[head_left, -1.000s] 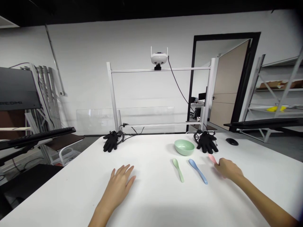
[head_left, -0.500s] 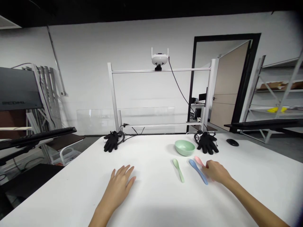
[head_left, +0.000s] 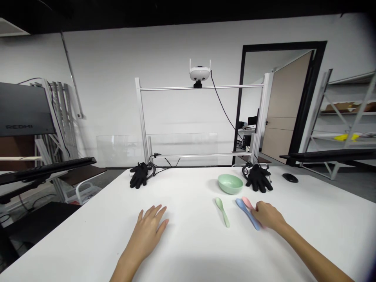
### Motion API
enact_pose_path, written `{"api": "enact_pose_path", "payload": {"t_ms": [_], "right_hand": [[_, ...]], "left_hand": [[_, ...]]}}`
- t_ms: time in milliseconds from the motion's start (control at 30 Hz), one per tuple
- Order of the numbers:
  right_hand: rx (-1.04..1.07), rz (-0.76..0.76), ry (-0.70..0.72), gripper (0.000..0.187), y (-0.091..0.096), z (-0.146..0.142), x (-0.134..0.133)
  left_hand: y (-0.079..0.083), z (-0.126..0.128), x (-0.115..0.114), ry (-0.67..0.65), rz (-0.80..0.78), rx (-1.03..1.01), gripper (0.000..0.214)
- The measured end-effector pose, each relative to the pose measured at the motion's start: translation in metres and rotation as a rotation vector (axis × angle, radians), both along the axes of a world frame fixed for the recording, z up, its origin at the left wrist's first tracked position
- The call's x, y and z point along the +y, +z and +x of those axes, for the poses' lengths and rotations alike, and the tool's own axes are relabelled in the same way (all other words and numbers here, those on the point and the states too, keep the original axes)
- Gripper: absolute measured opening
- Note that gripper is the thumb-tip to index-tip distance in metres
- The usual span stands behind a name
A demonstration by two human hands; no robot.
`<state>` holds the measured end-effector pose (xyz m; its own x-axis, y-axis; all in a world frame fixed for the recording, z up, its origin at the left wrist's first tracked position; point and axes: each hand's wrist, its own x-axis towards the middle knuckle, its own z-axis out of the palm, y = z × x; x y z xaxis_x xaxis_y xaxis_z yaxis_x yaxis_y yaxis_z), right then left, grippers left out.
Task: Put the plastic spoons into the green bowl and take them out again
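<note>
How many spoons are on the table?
3: a green spoon leftmost, a blue spoon beside it, a pink spoon against the blue one, partly under the right hand.

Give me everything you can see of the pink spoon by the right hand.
The pink spoon looks like smooth, matte plastic. Its oval bowl points away from the person, and its handle runs down under the right hand, which hides most of it. It lies low on the white table, tilted diagonally, with its left side against the blue spoon. Whether the fingers grip it cannot be told.
</note>
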<state>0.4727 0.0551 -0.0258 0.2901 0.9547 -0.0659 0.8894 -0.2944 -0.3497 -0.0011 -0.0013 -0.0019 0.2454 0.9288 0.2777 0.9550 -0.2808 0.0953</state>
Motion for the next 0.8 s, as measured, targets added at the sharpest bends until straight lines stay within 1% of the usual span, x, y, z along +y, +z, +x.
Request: {"api": "enact_pose_path", "payload": {"t_ms": [300, 600, 800], "right_hand": [[0.026, -0.009, 0.009, 0.041, 0.0005, 0.0006, -0.0002], [-0.018, -0.032, -0.002, 0.035, 0.0045, -0.0022, -0.0008], [-0.020, -0.037, 0.000, 0.043, 0.0096, -0.0035, -0.0037]], "left_hand": [[0.0035, 0.0019, -0.0023, 0.009, -0.029, 0.015, 0.053], [0.0005, 0.0001, -0.0007, 0.005, -0.012, 0.021, 0.052], [-0.0008, -0.0010, 0.0007, -0.005, 0.009, 0.006, 0.050]]}}
